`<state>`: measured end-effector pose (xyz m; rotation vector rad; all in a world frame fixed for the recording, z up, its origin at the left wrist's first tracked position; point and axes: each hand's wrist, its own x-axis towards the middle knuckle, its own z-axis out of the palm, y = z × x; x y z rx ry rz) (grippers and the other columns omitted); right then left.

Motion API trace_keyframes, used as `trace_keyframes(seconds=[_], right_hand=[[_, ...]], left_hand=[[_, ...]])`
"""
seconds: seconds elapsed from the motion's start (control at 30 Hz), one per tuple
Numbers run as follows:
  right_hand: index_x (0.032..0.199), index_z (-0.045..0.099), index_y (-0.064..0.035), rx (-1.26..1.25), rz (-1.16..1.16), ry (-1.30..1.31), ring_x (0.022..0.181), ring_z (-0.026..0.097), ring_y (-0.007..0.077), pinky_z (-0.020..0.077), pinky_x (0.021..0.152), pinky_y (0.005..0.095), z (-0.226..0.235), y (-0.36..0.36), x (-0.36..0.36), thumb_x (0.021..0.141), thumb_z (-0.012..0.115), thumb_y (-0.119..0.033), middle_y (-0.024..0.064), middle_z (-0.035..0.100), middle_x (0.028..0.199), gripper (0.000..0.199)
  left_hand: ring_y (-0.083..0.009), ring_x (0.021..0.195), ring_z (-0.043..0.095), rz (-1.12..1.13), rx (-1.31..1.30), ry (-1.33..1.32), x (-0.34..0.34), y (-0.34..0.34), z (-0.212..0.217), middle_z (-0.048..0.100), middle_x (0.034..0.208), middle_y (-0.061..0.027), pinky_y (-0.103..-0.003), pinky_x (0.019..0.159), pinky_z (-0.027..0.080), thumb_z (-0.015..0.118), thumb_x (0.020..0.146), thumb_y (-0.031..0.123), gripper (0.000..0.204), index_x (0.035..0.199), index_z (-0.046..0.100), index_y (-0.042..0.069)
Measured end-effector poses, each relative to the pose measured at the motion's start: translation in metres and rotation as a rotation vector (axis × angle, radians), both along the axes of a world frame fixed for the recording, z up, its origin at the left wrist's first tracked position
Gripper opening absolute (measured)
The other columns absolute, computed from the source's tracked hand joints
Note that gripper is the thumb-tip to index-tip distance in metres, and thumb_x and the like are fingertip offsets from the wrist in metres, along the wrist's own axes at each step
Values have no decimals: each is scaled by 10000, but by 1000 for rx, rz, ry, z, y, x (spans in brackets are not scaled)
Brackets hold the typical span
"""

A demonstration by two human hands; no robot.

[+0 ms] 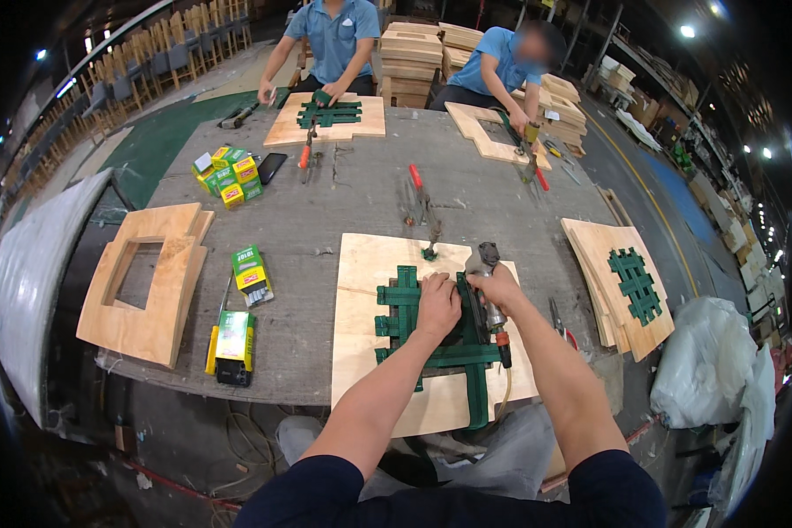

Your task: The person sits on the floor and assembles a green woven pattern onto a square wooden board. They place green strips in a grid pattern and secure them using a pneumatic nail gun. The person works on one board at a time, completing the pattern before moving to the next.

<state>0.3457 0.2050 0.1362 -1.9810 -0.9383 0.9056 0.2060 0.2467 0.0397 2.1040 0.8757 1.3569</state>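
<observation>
A pale wooden panel (365,264) lies on the table before me, with green webbing straps (453,355) crossed over its middle. My left hand (438,306) rests on the panel, its fingers curled down at the upper end of a strap; the fingertips are partly hidden. In my right hand (500,288) is a metal air staple gun (493,314), its nose over the webbing and its hose hanging toward my lap. A red-handled webbing tool (417,180) stands at the panel's far edge.
Green and yellow staple boxes (252,275) lie to the left, near a wooden panel with a square opening (113,290). Stacked panels with webbing (600,290) sit right, beside scissors (564,327). Two people in blue shirts work across the table (282,352).
</observation>
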Motion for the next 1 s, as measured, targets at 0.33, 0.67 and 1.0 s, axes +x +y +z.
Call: trace_keyframes(seconds=[0.33,0.67,1.0], right_hand=[[1117,619,8,-18,-64,37,587,587,148,494,511,320,-23,-29,40,872,760,-164,70,661,833,331],[1112,622,12,-104,-99,-30,609,608,170,505,517,331,-13,-26,41,844,801,-172,94,666,850,371],[1184,676,109,-205,-355,-144,1028,729,352,582,841,456,-28,-76,106,795,869,-381,251,713,1182,655]], left_hand=[[-128,985,684,-756,-863,74,-109,-199,43,750,1073,-55,-301,926,532,547,1067,207,315,1293,665,22],[-333,1143,681,-827,-943,486,-174,-263,-40,614,1410,-221,-392,983,523,592,1018,445,658,1474,498,-20],[-273,1154,654,-668,-925,286,-92,-263,-57,654,1313,-195,-377,1007,493,663,993,429,574,1374,589,6]])
